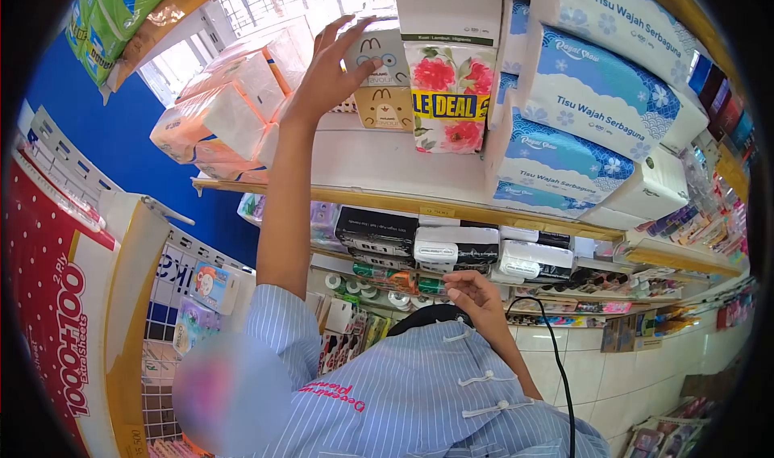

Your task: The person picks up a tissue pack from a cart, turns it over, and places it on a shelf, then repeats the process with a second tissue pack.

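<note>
My left hand is raised to the upper shelf, fingers spread and bent over the top of a grey tissue pack printed with a cartoon face. The thumb lies against the pack's front; whether it grips is hard to see. Under the grey pack sits a similar tan pack. Just to the right stands a tall flower-printed tissue pack with a yellow and blue deal band. My right hand hovers in front of my chest, below the shelves, its fingers loosely curled and apart, with nothing visible in it.
Orange and white tissue packs are stacked at the left. Blue Regal Shaw tissue packs rise at the right. Black and white packs fill the lower shelf. A shelf edge runs across, and a black cable hangs beside me.
</note>
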A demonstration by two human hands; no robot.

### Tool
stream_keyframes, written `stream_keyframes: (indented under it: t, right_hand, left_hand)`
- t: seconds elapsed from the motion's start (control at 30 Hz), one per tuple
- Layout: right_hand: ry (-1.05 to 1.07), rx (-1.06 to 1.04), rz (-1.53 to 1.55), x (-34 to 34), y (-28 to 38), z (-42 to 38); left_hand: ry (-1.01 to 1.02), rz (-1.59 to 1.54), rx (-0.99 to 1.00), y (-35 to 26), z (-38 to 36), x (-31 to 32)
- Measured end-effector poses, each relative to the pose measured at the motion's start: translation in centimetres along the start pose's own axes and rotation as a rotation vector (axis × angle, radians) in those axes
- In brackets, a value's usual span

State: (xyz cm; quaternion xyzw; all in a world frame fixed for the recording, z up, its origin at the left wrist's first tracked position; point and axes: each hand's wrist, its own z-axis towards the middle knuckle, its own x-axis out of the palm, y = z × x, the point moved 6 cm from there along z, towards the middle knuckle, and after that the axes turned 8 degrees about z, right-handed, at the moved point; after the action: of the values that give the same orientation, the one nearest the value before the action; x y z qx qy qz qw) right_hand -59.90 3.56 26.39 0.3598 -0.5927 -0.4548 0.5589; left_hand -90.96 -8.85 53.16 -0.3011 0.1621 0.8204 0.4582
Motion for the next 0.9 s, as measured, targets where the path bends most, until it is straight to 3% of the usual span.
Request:
stream_keyframes:
  t: [0.1,0.13,0.23,0.27,0.4,0.53,0.7,0.73,0.83,0.9]
  right_hand:
    - [0.030,-0.005,-0.017,0.3,-0.2,0.2]
    - [0.038,-0.004,-0.016,0.4,-0.2,0.2]
    - [0.047,0.005,0.012,0.6,-0.3,0.3]
    - [0.046,0.009,0.024,0.6,-0.3,0.3]
    - [0.046,0.048,0.016,0.3,-0.4,0.1]
    - [0.052,0.080,0.038,-0.3,-0.8,0.2]
    - [0.104,0.116,0.042,-1.0,-1.3,0.1]
    - [0.121,0.119,0.034,-1.1,-1.6,-0.1]
    - [0.163,0.118,0.028,-1.6,-1.1,0.1]
    - [0.180,0.143,0.050,-2.0,-1.2,0.2]
  left_hand:
    - [-0.132,-0.449,-0.167,0.8,-1.1,1.0]
    - [-0.136,-0.465,-0.235,0.9,-1.6,1.3]
    - [-0.294,-0.407,-0.276,0.3,-3.1,2.7]
    - [-0.343,-0.379,-0.209,-0.5,-3.4,3.0]
    - [-0.196,-0.071,-0.099,-2.9,-3.3,3.4]
    - [-0.124,-0.160,-0.169,-2.2,-3.2,3.8]
    - [-0.150,-0.237,-0.189,-2.7,-3.3,3.3]
    - [-0.276,-0.180,-0.135,-2.9,-3.3,2.8]
    - [-0.125,-0.883,-0.488,-1.9,-3.9,3.6]
    - [-0.008,-0.881,-0.550,-1.1,-3.8,3.5]
